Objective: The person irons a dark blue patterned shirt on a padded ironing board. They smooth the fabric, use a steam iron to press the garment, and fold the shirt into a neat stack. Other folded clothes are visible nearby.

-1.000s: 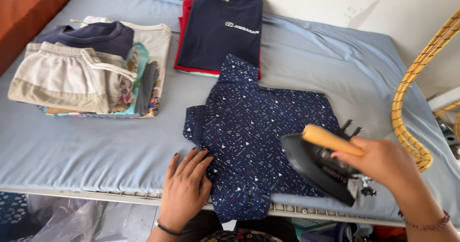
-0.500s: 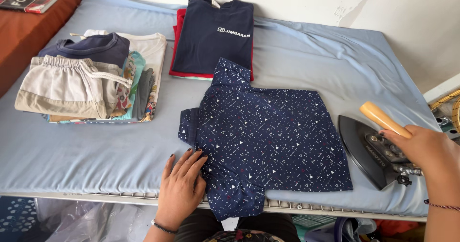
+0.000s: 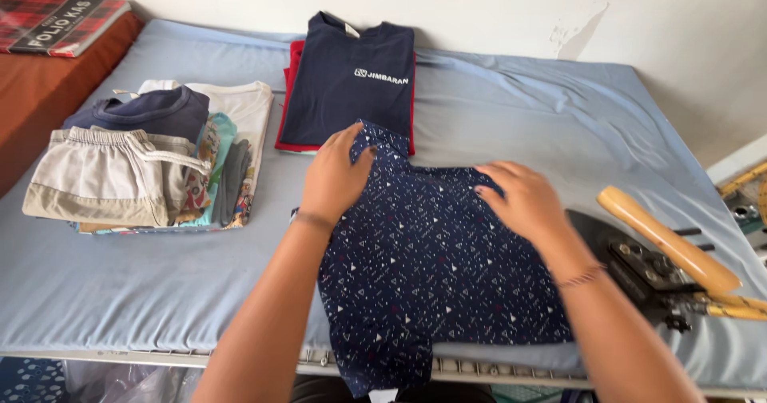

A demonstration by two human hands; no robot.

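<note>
Both hands flat (patterned cotton shirt)

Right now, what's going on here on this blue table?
A person is handling a dark blue patterned shirt spread on a padded table with a blue cover. The left hand presses on the shirt's upper left part and the right hand lies flat on its top edge. A black iron with a wooden handle sits at the right, in no hand. A stack of folded clothes lies at the left, and a folded navy T-shirt behind.
</note>
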